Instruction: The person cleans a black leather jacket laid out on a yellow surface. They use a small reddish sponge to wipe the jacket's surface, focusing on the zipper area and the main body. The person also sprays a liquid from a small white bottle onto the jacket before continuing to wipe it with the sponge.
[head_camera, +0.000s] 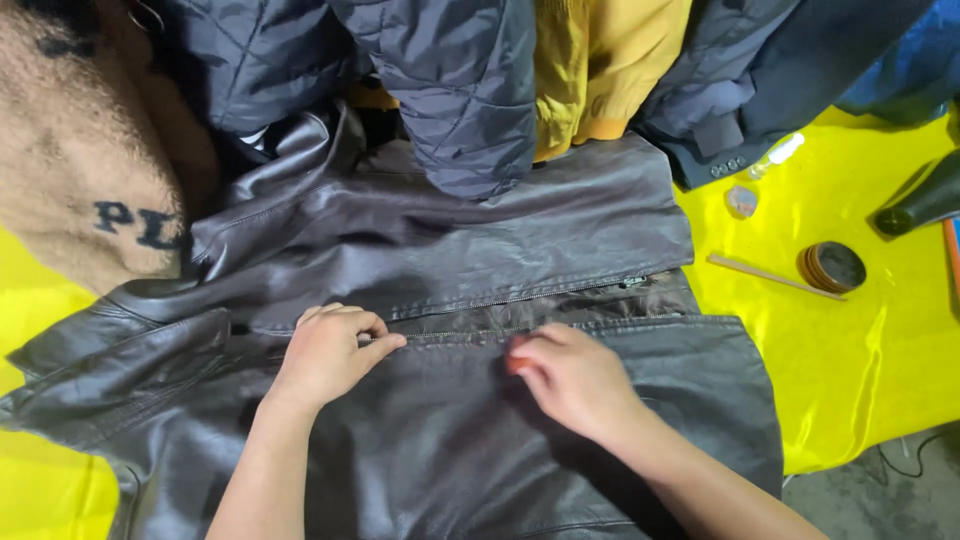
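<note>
Both hands press on the dark leather jacket (450, 400): left hand (330, 352) and right hand (572, 378) along its zipper (520, 298).

We are reaching both bare forearms forward, our left hand (328, 352) curling its fingers, our right hand (572, 378) pinching with fingertips.

Counted: two hands, left hand (325, 355) and right hand (575, 380); one dark leather jacket (450, 250); two quilted navy jackets (460, 90); one yellow garment (600, 70); one tan fleece (80, 150); one round tin (832, 267); one thin stick (770, 277).
</note>
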